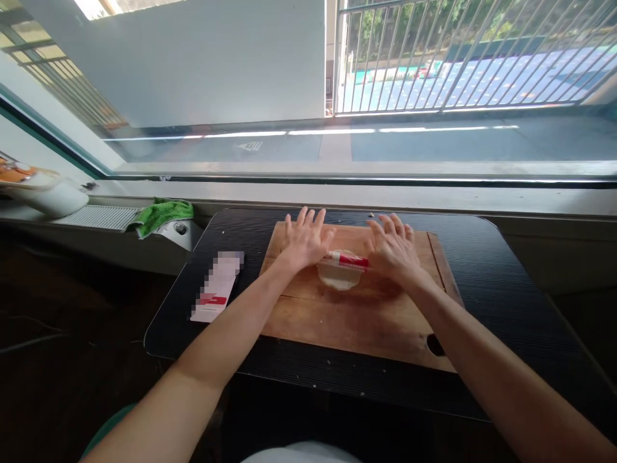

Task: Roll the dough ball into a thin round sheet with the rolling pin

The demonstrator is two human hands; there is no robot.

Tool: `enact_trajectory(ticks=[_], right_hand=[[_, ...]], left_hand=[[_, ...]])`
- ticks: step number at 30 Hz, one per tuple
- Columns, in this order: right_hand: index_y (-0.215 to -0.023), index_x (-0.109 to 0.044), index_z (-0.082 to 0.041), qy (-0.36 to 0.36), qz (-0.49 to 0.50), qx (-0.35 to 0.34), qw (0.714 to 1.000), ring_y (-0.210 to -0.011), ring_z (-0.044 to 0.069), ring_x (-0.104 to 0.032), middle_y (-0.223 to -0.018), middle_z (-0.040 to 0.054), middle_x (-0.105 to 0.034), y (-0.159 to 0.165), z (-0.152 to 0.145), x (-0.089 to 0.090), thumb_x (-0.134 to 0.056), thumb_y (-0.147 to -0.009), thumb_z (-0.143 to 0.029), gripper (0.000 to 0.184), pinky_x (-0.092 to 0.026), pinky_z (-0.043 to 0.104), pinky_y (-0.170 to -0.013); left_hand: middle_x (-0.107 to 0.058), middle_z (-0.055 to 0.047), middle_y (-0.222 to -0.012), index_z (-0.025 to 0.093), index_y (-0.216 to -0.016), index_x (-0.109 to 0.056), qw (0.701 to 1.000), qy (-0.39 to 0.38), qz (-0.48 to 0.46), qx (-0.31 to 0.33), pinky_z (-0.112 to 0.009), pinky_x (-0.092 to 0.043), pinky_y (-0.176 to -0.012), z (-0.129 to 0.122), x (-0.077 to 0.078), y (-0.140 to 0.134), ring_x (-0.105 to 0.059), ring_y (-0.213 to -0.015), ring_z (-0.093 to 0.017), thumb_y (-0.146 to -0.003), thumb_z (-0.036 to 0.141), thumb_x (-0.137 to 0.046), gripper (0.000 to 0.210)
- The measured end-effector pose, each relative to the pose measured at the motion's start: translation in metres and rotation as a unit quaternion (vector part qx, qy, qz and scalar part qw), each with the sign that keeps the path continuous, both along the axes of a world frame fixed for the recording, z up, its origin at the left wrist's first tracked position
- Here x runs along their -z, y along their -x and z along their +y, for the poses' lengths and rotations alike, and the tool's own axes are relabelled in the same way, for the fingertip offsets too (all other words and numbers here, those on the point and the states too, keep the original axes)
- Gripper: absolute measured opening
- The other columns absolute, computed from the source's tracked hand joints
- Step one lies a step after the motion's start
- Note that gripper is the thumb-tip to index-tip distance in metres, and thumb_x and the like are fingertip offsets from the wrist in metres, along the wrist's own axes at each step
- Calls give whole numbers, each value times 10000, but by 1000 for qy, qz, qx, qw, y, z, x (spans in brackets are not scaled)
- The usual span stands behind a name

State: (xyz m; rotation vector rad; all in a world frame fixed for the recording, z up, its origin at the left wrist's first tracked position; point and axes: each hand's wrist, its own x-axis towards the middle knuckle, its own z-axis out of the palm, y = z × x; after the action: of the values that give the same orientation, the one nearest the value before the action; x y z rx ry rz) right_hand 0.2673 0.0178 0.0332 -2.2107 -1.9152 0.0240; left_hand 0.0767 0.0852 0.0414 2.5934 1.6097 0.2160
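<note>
A flat, pale round of dough [339, 278] lies on a wooden cutting board [308, 321]. Across its upper part rests a rod with a red and white label [353, 260], its ends hidden by my hands. My left hand [307, 241] is over the rod's left end, fingers spread and pointing away from me. Over the right end is my right hand [393, 247], its fingers also stretched out. Both palms seem to press on the rod from above, without fingers wrapped round it.
The board sits on a black table [491, 283] dotted with small crumbs. A phone [219, 289] lies left of the board. Beyond the far edge are a window sill [289, 193] and glass. A green cloth [161, 215] hangs over a white radiator [176, 235] at left.
</note>
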Motion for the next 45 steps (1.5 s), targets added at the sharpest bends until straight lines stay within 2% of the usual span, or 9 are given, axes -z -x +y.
enact_trajectory(ticks=[3,6,11,17,22,28,33,40,45], right_hand=[[-1469,-506,-122,35,38,63,997,-1510,360,-246,-1592,188,-397,-11,35,-4,-336,-998,-374,560,-221,605,-1191],[-1439,-533,-127,13,57,88,994,-1468,343,-332,-1539,188,-463,-11,41,-6,-353,-995,-347,527,-271,576,-1174],[-1201,-686,-125,-110,67,-71,989,-1271,295,-522,-1329,190,-603,0,-4,-2,-449,-979,-334,386,-390,442,-1102],[-1042,-711,-167,-63,87,-225,969,-920,229,-607,-1047,116,-657,-10,-47,-3,-595,-925,-328,230,-474,354,-870],[-920,-697,-176,-15,110,-126,986,-785,190,-593,-903,78,-647,-14,-54,-11,-529,-980,-385,275,-434,305,-727],[-896,-645,-184,-5,76,-114,991,-812,188,-590,-920,73,-665,-9,-58,-8,-571,-938,-294,139,-397,293,-735],[-844,-593,-194,-20,180,-9,983,-693,167,-567,-798,40,-653,-22,-61,-9,-518,-930,-335,181,-362,284,-641],[-838,-618,-209,-33,169,-8,985,-665,171,-570,-778,41,-667,-30,-75,-12,-533,-888,-384,201,-345,283,-589],[-890,-648,-203,-35,155,-20,987,-722,177,-602,-835,54,-699,-28,-76,-10,-518,-903,-358,203,-381,278,-620]], left_hand=[[-462,-110,-1577,194,-1543,-400,999,1,-45,-12,-605,-176,-1234,36,-2,-19,-251,-1538,-300,-1037,468,-327,580],[-636,-135,-1400,168,-1358,-592,989,-84,-119,-16,-558,-246,-1211,50,1,-24,-401,-1451,-312,-1027,397,-401,445],[-731,-94,-1182,199,-1037,-695,953,-162,-255,33,-408,-405,-1110,33,6,0,-599,-1216,-238,-975,239,-492,216],[-718,-72,-982,204,-964,-655,888,-248,-382,66,-363,-489,-967,-14,-1,27,-657,-986,-209,-977,237,-483,175],[-713,-49,-859,207,-863,-646,914,-137,-372,88,-293,-529,-811,-41,10,24,-673,-826,-180,-945,178,-489,180],[-740,-109,-1066,169,-955,-696,991,26,-133,18,-362,-500,-969,-29,-2,8,-676,-1046,-245,-931,177,-483,214],[-709,-160,-1205,152,-1079,-678,992,96,-79,14,-400,-489,-986,-20,-20,-10,-642,-1165,-328,-832,258,-629,273],[-760,-59,-892,179,-834,-673,972,213,-90,47,-272,-513,-654,-21,-26,-13,-716,-829,-227,-809,307,-644,134],[-736,-34,-879,197,-825,-638,966,218,-117,72,-279,-489,-642,-38,-21,-3,-702,-818,-226,-771,333,-670,150]])
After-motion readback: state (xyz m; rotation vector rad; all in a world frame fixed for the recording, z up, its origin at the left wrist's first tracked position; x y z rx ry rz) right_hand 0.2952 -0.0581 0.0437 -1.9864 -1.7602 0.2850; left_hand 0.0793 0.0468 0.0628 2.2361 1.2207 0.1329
